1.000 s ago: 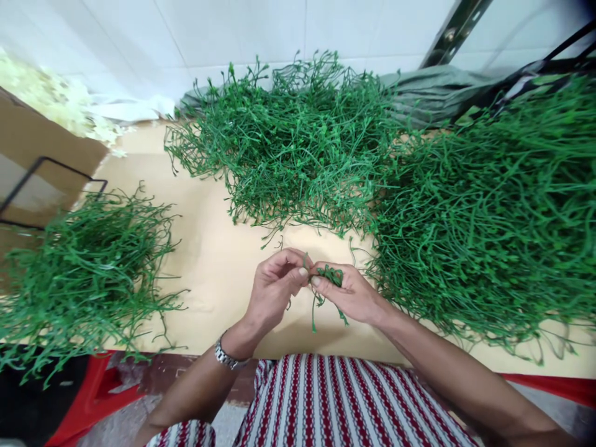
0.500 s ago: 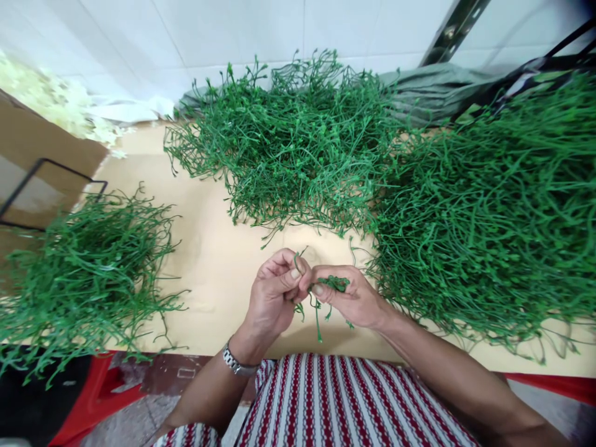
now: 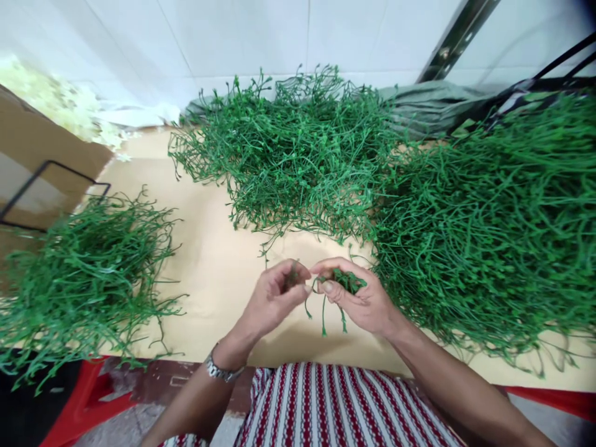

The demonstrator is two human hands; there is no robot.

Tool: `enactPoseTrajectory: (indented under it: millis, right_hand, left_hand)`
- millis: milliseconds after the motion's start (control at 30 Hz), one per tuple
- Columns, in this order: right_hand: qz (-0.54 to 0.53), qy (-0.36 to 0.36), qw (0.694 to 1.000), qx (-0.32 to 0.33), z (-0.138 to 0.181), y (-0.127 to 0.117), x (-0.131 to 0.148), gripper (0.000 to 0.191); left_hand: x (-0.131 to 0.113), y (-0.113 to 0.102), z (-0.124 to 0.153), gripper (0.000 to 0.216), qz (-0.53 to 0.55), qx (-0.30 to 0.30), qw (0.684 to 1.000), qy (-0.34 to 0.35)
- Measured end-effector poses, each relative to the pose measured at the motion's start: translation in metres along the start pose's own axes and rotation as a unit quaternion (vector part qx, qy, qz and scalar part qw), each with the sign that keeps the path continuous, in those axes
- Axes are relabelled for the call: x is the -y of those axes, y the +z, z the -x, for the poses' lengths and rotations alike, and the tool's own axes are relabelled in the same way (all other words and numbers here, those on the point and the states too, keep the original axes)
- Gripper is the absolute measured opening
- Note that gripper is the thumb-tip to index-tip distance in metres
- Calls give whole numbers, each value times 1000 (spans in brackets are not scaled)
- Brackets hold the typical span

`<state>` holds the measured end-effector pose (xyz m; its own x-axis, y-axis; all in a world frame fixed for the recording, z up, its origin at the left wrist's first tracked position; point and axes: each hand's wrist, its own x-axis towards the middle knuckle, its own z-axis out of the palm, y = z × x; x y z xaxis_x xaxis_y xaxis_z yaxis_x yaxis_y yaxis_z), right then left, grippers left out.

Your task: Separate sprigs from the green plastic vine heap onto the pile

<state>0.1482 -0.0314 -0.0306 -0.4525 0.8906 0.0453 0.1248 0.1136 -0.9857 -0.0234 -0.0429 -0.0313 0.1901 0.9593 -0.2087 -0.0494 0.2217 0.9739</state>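
Observation:
My right hand, fingers curled, grips a small bunch of thin green plastic-looking stems; several stem ends hang below its fingers. Close beside it, my left hand is curved, thumb and fingertips meeting the near end of that bunch. A blurred green stem shows inside the left fingers. Both hands are just above the tabletop, near its front edge. Beyond them lies a loose heap of green stems with small branched tips.
A larger green heap covers the right side, and a smaller one overhangs the front edge at left. A cardboard box, black wire frame and cream petals stand far left. Grey-green cloth lies against the tiled wall.
The left fingers have loosened from a tight pinch into a wider curve and shifted slightly left. My right hand has moved a little right with its bunch. The view has tilted slightly.

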Motion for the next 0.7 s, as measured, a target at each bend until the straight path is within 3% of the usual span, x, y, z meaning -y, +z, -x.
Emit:
enactPoseTrajectory:
  millis: [133,233,433,500,700]
  right_hand:
    - [31,9,999,-26,4,9,-7,11]
    - [71,13,997,-14,5,9,-12,9]
    - [142,-13,989,-21,7,6,-7,12]
    - [116,11,993,-16,6,8,-4,16]
    - [-96,111,988,-55,8,19,-16,31]
  left_hand:
    - [2,13,3,14,-32,-42,998,47]
    - [1,9,5,13,-84,-63,990,88]
    - [-7,-3,5,9,-125,-12,991,47]
    - [-10,2,5,8,-136,-17,986,92]
    - [1,31,1,12,-116,-138,961,209]
